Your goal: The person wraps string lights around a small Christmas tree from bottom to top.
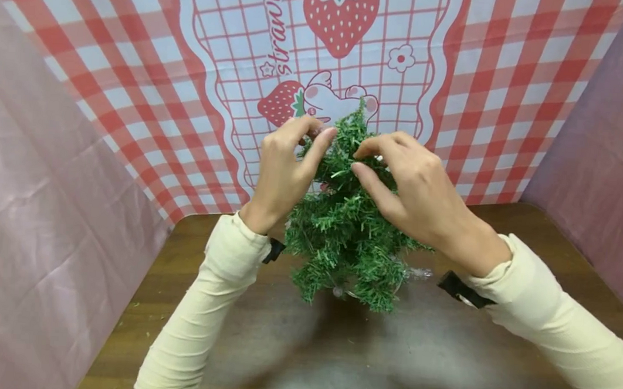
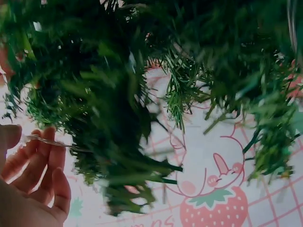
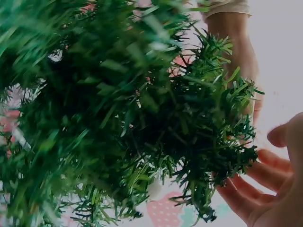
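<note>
A small artificial Christmas tree (image 1: 349, 220) stands upright, with dense green branches. My left hand (image 1: 286, 164) is at its upper left side; in the left wrist view it pinches a thin clear string-light wire (image 2: 52, 141) between thumb and fingers. That wire runs from the fingertips into the branches. On the upper right side, my right hand (image 1: 415, 182) has its thumb and index finger slightly apart beside the foliage. In the right wrist view, the right hand's fingers (image 3: 239, 194) reach under a branch tip, with the thumb standing off from it.
Clear bulb-like pieces show at the tree's lower right (image 1: 421, 273) and lower front (image 1: 338, 291). The tree stands on a brown wooden table (image 1: 388, 351) with small green bits scattered about. Behind hangs a strawberry-print checked cloth (image 1: 502, 81); pink curtains (image 1: 41, 204) flank the table.
</note>
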Available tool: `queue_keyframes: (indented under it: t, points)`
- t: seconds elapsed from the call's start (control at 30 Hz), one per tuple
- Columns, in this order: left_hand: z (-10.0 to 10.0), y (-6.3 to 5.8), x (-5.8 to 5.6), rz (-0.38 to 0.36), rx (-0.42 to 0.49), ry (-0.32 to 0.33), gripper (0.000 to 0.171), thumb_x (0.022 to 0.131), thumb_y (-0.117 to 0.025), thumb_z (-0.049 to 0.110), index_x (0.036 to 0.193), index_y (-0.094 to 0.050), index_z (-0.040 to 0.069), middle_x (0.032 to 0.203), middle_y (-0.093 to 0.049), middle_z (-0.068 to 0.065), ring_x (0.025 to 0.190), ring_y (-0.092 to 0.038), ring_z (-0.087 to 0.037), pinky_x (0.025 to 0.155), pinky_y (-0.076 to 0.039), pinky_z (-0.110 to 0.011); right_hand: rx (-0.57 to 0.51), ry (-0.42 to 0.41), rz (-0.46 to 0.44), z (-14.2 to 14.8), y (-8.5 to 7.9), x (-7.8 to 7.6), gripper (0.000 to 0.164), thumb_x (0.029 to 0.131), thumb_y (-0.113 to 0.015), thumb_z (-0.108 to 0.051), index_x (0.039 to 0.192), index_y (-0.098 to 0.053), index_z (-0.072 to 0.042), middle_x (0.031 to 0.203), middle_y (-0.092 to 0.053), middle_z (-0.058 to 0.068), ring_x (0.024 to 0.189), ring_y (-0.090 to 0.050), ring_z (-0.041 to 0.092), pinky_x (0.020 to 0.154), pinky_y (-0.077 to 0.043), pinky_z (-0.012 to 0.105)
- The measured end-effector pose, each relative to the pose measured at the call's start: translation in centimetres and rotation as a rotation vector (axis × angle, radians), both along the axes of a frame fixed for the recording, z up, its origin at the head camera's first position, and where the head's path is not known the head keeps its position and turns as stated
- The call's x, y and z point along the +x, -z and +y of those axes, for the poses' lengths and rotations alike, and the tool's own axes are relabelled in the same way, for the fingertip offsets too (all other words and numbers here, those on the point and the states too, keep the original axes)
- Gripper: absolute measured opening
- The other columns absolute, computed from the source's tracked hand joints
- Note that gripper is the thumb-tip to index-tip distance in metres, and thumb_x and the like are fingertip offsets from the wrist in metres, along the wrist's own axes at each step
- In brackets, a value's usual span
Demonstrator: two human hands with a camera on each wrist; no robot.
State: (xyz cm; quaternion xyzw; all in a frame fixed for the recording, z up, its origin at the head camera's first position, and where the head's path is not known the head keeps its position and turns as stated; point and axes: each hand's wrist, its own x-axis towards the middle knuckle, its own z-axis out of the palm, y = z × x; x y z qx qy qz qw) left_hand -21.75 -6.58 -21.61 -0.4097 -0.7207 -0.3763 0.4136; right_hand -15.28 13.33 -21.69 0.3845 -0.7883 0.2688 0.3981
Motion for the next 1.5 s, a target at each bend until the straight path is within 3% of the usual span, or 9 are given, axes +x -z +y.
queue_keyframes:
  t: [0.17,0.33,0.47,0.6,0.87,1.13,1.27,1.37,1.5]
  points:
    - [0.6,-0.9,-0.9,-0.046,-0.001,0.074,0.018,0.100,-0.060,0.015,0.093,-0.067,0.000,0.070,-0.068,-0.007,0.060,-0.062,-0.014,0.059,-0.052,-0.025,-0.159,0.088,-0.138,-0.1,-1.2,-1.3,0.028,0.101,-0.056,-0.011,0.126,-0.058,0.001,0.085,-0.073,0.009,0.069,-0.067,0.017,0.062,-0.053,0.024]
    - [1.3,-1.0,-1.0,-0.025,-0.012,0.022,0.023,0.103,-0.055,0.017,0.104,-0.069,-0.001,0.077,-0.067,-0.007,0.065,-0.057,-0.013,0.064,-0.049,-0.026,-0.192,0.251,-0.290,-0.8,-2.3,-2.0,0.026,0.099,-0.061,-0.017,0.119,-0.068,-0.001,0.083,-0.073,0.010,0.067,-0.066,0.018,0.060,-0.051,0.027]
    - [1.6,-0.9,-0.7,-0.014,-0.046,-0.026,0.029,0.106,-0.046,0.010,0.124,-0.064,-0.003,0.093,-0.068,-0.014,0.079,-0.056,-0.021,0.079,-0.048,-0.030,-0.163,0.257,-0.272,-1.5,-2.4,-1.9,0.022,0.096,-0.063,-0.010,0.112,-0.070,0.002,0.078,-0.071,0.012,0.066,-0.066,0.022,0.063,-0.054,0.036]
    - [1.4,-1.2,-0.3,-0.027,-0.062,-0.022,0.034,0.105,-0.044,0.006,0.135,-0.055,-0.006,0.088,-0.063,-0.014,0.078,-0.055,-0.023,0.078,-0.048,-0.031,-0.176,0.244,-0.189,-2.0,-2.1,-1.9,0.019,0.092,-0.063,-0.005,0.108,-0.069,0.001,0.071,-0.068,0.009,0.061,-0.062,0.021,0.064,-0.052,0.037]
    - [0.6,-1.7,-0.5,-0.256,0.168,0.248,0.008,0.100,-0.056,0.003,0.102,-0.052,-0.004,0.080,-0.067,-0.013,0.072,-0.063,-0.021,0.072,-0.054,-0.030,-0.107,0.213,-0.074,-2.2,-1.2,-1.7,0.020,0.095,-0.061,-0.006,0.113,-0.070,-0.006,0.073,-0.065,0.006,0.069,-0.055,0.022,0.063,-0.042,0.036]
    - [0.2,-0.5,-1.7,-0.335,0.295,0.390,0.008,0.096,-0.059,-0.003,0.098,-0.065,-0.007,0.083,-0.069,-0.008,0.073,-0.063,-0.023,0.070,-0.053,-0.030,-0.130,0.128,-0.026,-2.5,-0.1,-2.6,0.021,0.094,-0.066,-0.005,0.114,-0.073,-0.005,0.078,-0.066,0.008,0.071,-0.053,0.023,0.065,-0.039,0.033]
    - [-0.3,-0.4,-1.4,-0.472,0.415,0.513,0.007,0.095,-0.060,-0.005,0.097,-0.067,-0.005,0.086,-0.069,-0.002,0.079,-0.063,-0.016,0.081,-0.053,-0.033,-0.160,0.068,-0.016,-2.8,0.4,-3.1,0.020,0.094,-0.068,-0.005,0.112,-0.074,-0.003,0.084,-0.066,0.012,0.074,-0.053,0.025,0.068,-0.039,0.034]
    - [-0.4,-0.8,-1.1,-0.587,0.392,0.540,0.008,0.095,-0.062,-0.004,0.098,-0.070,-0.003,0.089,-0.068,-0.003,0.079,-0.060,-0.016,0.083,-0.051,-0.031,-0.191,0.063,-0.024,-2.8,0.7,-3.4,0.018,0.093,-0.067,-0.001,0.110,-0.075,0.000,0.095,-0.064,0.017,0.082,-0.057,0.027,0.073,-0.043,0.037]
    - [-0.1,-1.4,-1.2,-0.627,0.254,0.498,0.012,0.096,-0.063,0.001,0.102,-0.070,-0.008,0.084,-0.067,-0.003,0.064,-0.049,-0.015,0.067,-0.045,-0.026,-0.257,0.081,-0.017,-2.4,1.0,-3.5,0.016,0.090,-0.068,0.005,0.105,-0.075,0.004,0.106,-0.066,0.019,0.095,-0.064,0.031,0.083,-0.052,0.041]
